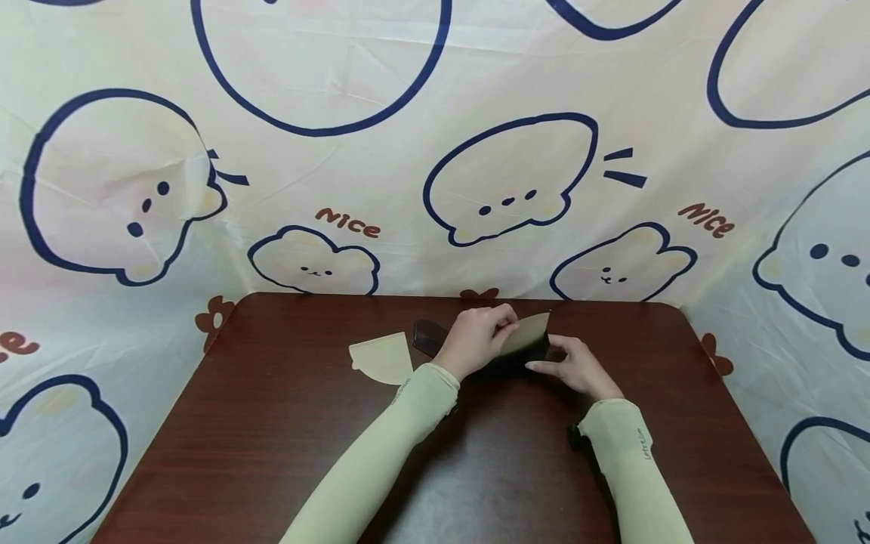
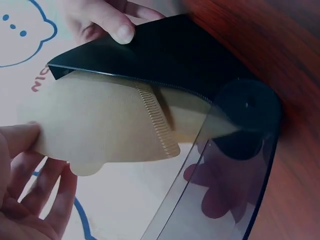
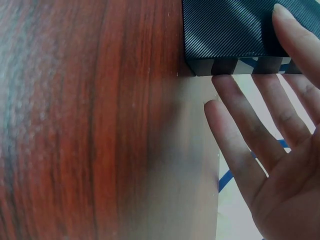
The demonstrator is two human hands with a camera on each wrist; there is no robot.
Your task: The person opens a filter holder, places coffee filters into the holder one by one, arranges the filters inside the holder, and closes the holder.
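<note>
A tan paper coffee filter (image 1: pixel 530 329) with a crimped seam stands partly inside a black filter box (image 2: pixel 165 52). My left hand (image 1: pixel 476 336) pinches the filter's outer edge between thumb and fingers. The box's see-through smoky lid (image 2: pixel 215 195) is swung open on its round hinge, towards the left in the head view. My right hand (image 1: pixel 576 366) steadies the box from the right end, thumb on its ribbed near face and fingertips against its edge, as the right wrist view shows.
Another flat paper filter (image 1: pixel 384 359) lies on the dark wooden table (image 1: pixel 272 438), left of the box. A cartoon-printed cloth (image 1: pixel 408 174) hangs behind the table's back edge and along both sides.
</note>
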